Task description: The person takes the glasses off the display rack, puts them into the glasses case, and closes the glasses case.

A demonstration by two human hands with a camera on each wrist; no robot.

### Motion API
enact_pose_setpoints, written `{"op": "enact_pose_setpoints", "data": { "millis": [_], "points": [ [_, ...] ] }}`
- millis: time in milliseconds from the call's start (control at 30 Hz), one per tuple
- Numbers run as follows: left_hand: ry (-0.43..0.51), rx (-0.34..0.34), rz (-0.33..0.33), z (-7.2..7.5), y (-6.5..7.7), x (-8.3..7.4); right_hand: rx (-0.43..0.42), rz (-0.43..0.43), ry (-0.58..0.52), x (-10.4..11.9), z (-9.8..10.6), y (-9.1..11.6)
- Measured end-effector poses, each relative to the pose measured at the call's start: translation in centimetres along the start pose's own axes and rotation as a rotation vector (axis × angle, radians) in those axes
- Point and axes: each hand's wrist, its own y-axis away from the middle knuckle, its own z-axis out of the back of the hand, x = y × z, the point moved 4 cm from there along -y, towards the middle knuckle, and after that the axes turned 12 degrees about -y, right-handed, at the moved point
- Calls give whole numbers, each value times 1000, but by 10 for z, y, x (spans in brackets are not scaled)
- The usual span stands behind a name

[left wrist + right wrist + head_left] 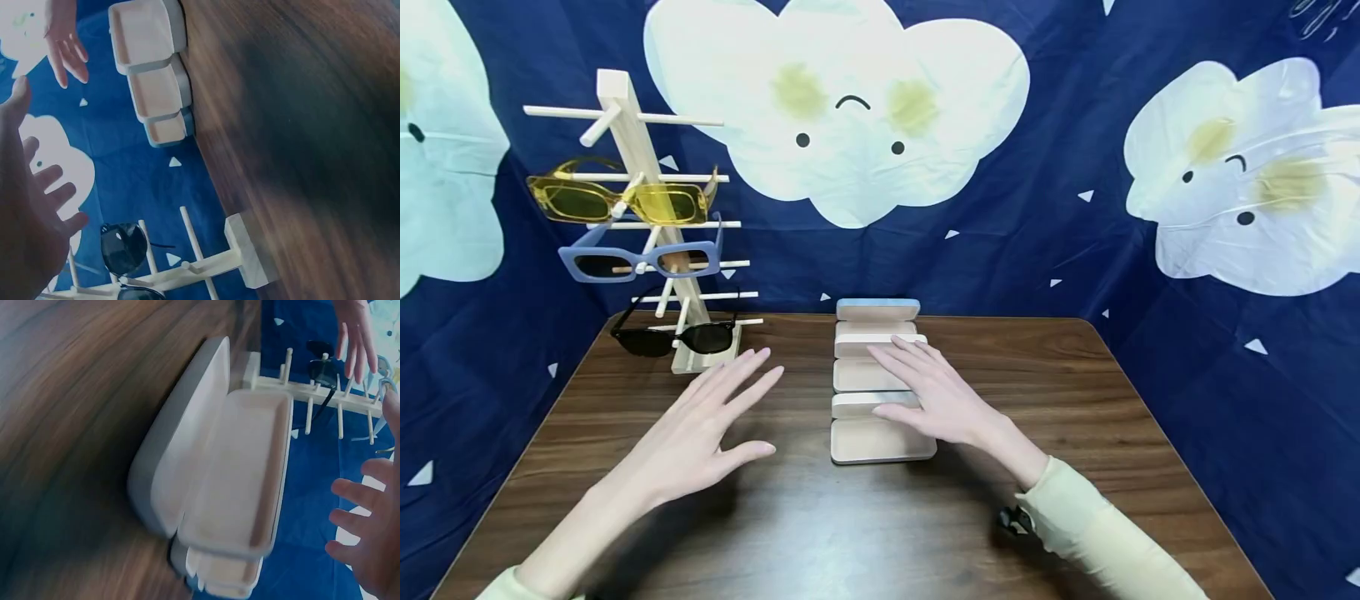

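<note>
Both hands hover above the table and hold nothing. My left hand (700, 433), fingers straight and spread, is in front of a pale wooden glasses rack (651, 183) at the left. On the rack hang yellow sunglasses (673, 202), blue-framed sunglasses (604, 252) below them, and black sunglasses (711, 337) lowest. Over the row of cases my right hand (936, 396) spreads its fingers. The row has a near glasses case (880, 442), a middle one (861, 375) and a far blue-edged one (877, 308), all with lids up. In the right wrist view the near case's pale inside (240, 462) shows nothing in it.
The dark wooden table (790, 533) ends at a blue cloth backdrop (1060, 233) with printed clouds. A small black object (1015, 521) shows at the right sleeve's cuff. Bare pegs (681, 121) stick out at the rack's top.
</note>
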Motion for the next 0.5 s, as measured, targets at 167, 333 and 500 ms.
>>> {"op": "enact_pose_setpoints", "data": {
  "millis": [167,333,500],
  "points": [
    [39,-43,85,0,6,7,-49,-78,-126,9,-9,-12],
    [119,-80,186,0,11,16,-118,-126,-261,15,-17,-22],
    [236,-161,282,3,16,25,-192,-130,-364,21,-23,-32]
  ]
}}
